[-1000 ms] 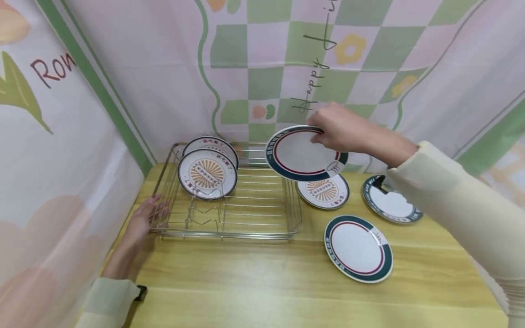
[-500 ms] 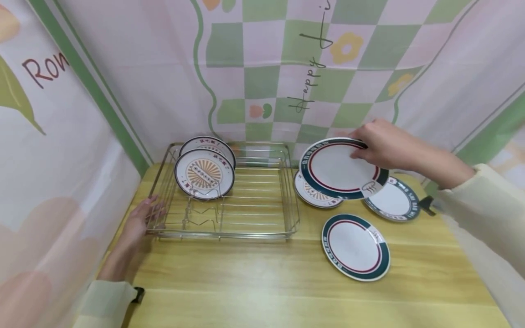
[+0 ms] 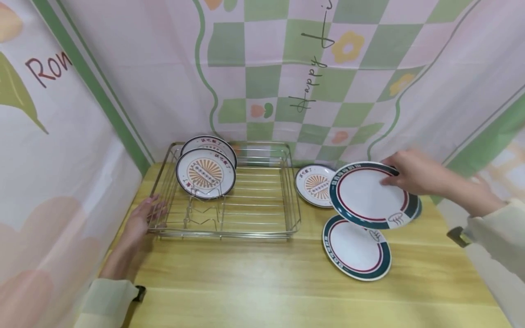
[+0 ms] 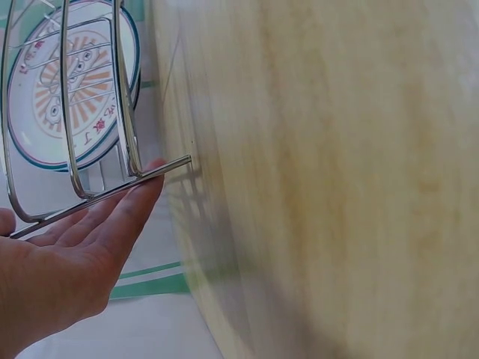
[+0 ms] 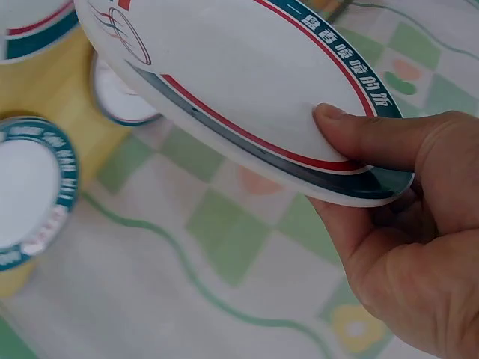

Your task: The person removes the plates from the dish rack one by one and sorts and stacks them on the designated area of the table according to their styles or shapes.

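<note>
My right hand [image 3: 406, 175] pinches a white plate with a green and red rim [image 3: 369, 197] by its far edge and holds it tilted in the air over the table's right side. In the right wrist view the thumb [image 5: 352, 134] lies on the plate's face [image 5: 239, 90] with the fingers under it. My left hand [image 3: 143, 217] rests with straight fingers on the front left corner of a wire dish rack [image 3: 254, 214]. The left wrist view shows those fingers [image 4: 112, 221] against the rack's bottom wire [image 4: 120, 187]. Two sunburst plates [image 3: 206, 173] stand upright in the rack.
A second green-rimmed plate [image 3: 356, 249] lies flat on the wooden table [image 3: 262, 282], partly under the held one. A sunburst plate [image 3: 315, 184] lies beside the rack. Patterned cloth walls [image 3: 262, 68] close in the back and both sides.
My right hand has carried the green-rimmed plate from above the rack's right end to the right and lower, over the plates on the table. The left hand has stayed on the rack.
</note>
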A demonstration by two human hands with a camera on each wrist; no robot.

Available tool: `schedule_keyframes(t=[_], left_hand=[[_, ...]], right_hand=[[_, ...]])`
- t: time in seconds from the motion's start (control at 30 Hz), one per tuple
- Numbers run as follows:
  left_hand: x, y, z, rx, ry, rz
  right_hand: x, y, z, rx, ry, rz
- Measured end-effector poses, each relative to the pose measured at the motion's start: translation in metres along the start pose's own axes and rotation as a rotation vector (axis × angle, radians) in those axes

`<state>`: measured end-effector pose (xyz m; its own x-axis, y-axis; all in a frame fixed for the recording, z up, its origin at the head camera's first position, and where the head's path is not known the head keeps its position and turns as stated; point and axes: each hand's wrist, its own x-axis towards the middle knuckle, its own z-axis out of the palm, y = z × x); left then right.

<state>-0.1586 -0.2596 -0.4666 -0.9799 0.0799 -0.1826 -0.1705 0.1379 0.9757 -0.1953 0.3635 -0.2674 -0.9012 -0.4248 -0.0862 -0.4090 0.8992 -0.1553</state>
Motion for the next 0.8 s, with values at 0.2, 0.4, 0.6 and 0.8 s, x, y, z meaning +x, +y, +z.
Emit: schedule_keyframes(t=[0.2,0.4,0.6,0.8], left_hand=[[0.002,-0.004,0.000,0.008,0.004,0.000],[0.000,-0.004,0.000,0.001,0.010,0.001],[0.001,-0.003,-0.001,-0.009,0.011,0.013],[0.002,-0.004,-0.001,-0.027,0.012,0.009]], right_hand=[[-0.023,0.029,0.031,0.012,0.025,-0.005],[-0.046,0.052,0.063,0.116,-0.012,0.056],[-0.060,0.064,0.087,0.258,-0.071,0.115],[-0.066,0.070,0.104,0.297,-0.063,0.122]])
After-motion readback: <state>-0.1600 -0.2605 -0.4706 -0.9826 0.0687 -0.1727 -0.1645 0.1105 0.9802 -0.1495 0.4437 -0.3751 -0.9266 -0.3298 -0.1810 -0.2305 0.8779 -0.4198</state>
